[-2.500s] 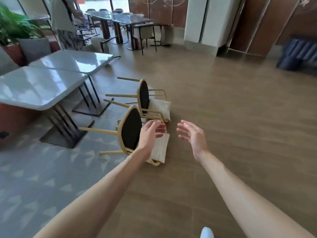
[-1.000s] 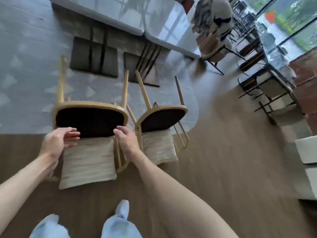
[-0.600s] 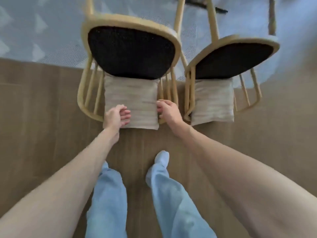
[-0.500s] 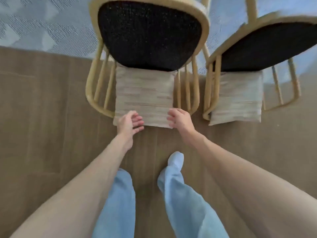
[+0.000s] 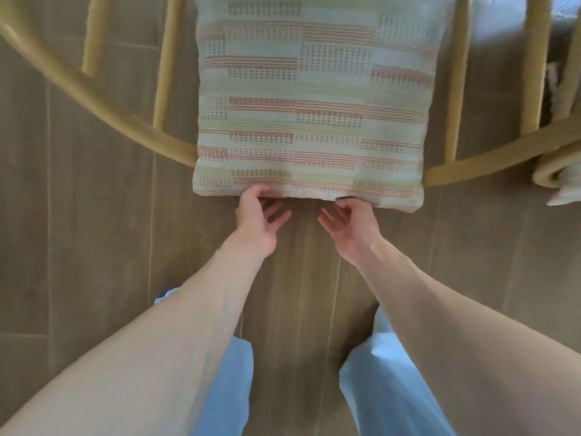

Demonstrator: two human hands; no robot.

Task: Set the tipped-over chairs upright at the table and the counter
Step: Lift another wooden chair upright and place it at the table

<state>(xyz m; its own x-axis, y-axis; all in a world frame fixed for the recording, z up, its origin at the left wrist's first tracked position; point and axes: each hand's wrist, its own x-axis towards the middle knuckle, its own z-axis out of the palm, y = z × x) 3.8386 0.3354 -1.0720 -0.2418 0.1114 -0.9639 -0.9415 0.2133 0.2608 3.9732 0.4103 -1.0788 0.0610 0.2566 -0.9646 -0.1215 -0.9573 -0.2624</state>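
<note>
A tipped-over chair lies on its back on the wooden floor, close in front of me. Its curved yellow wooden rail (image 5: 94, 99) and spindles show on both sides of a pale striped woven cushion (image 5: 311, 105) that covers the middle. My left hand (image 5: 259, 217) is at the cushion's near edge, thumb touching the fabric, fingers apart and palm up. My right hand (image 5: 350, 223) is beside it, fingertips at the same edge, also open. The chair's seat and legs are out of frame.
The rail and cushion corner of a second tipped-over chair (image 5: 562, 174) sit against the right edge, touching the first chair's rail. My legs in light blue trousers (image 5: 386, 382) stand on the brown plank floor (image 5: 78, 247) just behind my hands.
I have bent down much closer, so the cushion and rail fill the top of the view. Both hands have stayed at the cushion's near edge and turned palm up.
</note>
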